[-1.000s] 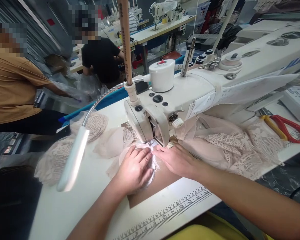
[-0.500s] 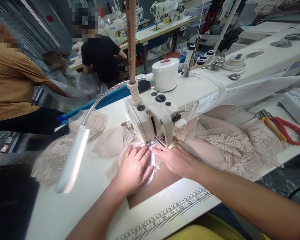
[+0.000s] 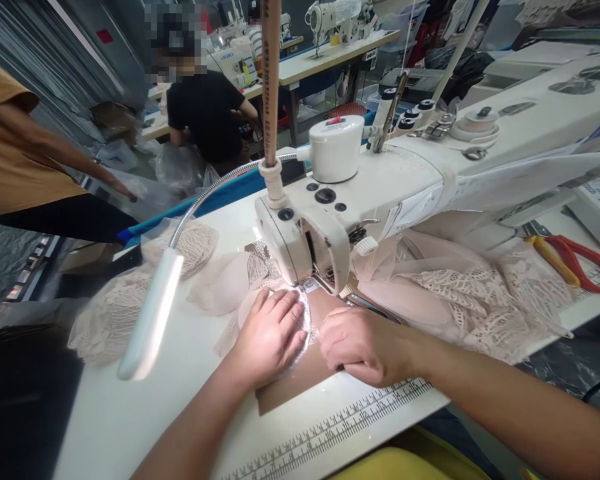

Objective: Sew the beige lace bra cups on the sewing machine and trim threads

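Note:
My left hand (image 3: pixel 273 333) lies flat, fingers stretched out, on a pale lace-edged fabric piece (image 3: pixel 305 323) just in front of the sewing machine's needle area (image 3: pixel 300 285). My right hand (image 3: pixel 355 343) is closed to the right of that piece, its fingers curled under over the brown machine bed (image 3: pixel 280 393). What those fingers hold, if anything, is hidden. Behind the right wrist, a thin dark metal tool (image 3: pixel 375 308) shows in part; its kind is unclear. The white sewing machine head (image 3: pixel 305 233) stands above both hands.
Beige lace pieces (image 3: pixel 113 317) are heaped at left, more lace fabric (image 3: pixel 460 293) at right beside red-and-yellow-handled scissors (image 3: pixel 580 263). A lamp (image 3: pixel 150 317) on a flexible neck hangs over the left side. A printed ruler (image 3: pixel 330 430) runs along the front edge. Two people are beyond the table.
My right hand has drawn back from beside the needle toward the front edge and curled closed, uncovering the metal tool. My left hand stays on the fabric. The person at left has shifted.

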Available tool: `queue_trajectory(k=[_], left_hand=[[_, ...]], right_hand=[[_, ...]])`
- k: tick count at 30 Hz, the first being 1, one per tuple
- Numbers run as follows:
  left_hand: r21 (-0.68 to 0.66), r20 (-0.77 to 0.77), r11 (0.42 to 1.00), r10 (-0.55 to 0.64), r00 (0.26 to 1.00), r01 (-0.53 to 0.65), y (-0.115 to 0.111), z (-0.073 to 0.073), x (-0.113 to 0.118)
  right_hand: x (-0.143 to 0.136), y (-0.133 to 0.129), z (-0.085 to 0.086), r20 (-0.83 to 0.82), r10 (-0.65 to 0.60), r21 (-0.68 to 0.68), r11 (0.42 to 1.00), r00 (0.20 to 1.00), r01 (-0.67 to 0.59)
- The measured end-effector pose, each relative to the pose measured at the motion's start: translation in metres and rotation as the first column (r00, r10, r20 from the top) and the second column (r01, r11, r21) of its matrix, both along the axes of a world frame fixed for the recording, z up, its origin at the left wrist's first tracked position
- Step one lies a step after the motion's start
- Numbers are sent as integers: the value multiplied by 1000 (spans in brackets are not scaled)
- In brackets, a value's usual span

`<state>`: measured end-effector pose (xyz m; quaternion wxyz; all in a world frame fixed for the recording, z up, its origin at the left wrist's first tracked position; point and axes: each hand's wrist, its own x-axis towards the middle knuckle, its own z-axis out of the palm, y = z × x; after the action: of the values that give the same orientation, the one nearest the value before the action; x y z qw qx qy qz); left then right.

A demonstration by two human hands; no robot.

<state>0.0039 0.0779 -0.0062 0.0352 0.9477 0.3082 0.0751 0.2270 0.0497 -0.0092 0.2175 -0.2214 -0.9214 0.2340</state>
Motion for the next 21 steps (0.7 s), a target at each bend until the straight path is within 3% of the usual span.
queue_trajectory(k=[4,7,9,14,18,21], left_hand=[[-24,0,999,-28,1000,28,1,0,-1],[-28,8,998,-50,999,50,2,0,-2],[-30,19,998,-63,998,63,3,-1,-2],[-36,61,997,-68,996,70,4,-2,-3],[-37,75,997,-67,995,70,5,-4,-4],[-34,73,997,-63,995,66,6,-6,-5]], right_hand=[[1,-3,3,11,-78,-25,997,997,79],[5,-6,2,13,50,-128,991,999,-48],[5,-7,1,-2,63,-151,986,998,-63],[-2,0,-1,34,-191,74,979,981,188],[-2,0,-1,92,24,145,989,996,-37],[1,-9,-1,38,175,-9,985,984,-174]])
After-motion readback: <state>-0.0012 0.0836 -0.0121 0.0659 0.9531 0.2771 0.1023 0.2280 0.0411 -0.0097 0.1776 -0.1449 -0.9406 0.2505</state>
